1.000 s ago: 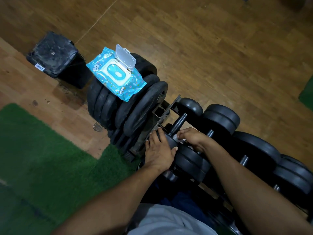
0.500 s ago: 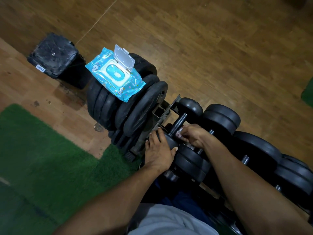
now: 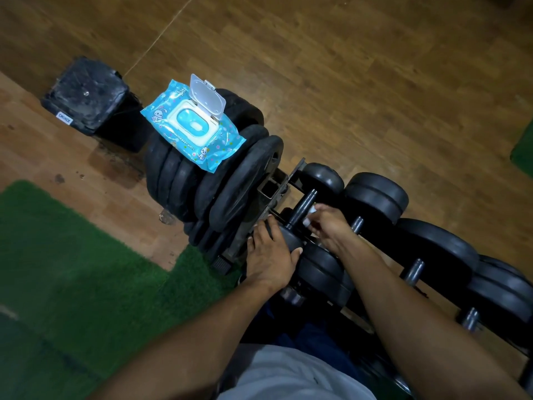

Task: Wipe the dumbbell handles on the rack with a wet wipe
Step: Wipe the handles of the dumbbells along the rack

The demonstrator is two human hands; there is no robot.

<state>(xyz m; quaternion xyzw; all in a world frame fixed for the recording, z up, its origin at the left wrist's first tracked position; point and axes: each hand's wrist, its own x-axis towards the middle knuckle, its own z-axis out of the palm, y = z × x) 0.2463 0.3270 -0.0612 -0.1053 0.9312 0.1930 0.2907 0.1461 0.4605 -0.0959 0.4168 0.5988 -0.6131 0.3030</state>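
Gripping the near head (image 3: 290, 239) of the first dumbbell, the left hand (image 3: 269, 259) is clamping it steady. Just beyond, the right hand (image 3: 327, 226) is pinching a white wet wipe (image 3: 312, 209) beside the dark handle (image 3: 301, 207). Farther left, an open wipes pack (image 3: 193, 131) is lying atop stacked weight plates (image 3: 219, 180).

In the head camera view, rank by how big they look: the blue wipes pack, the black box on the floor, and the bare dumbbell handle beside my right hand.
1. and 2. Wipes pack and black box: they look about alike, and the pack sits nearer the camera, so no ranking.
3. Dumbbell handle: clearly smallest.
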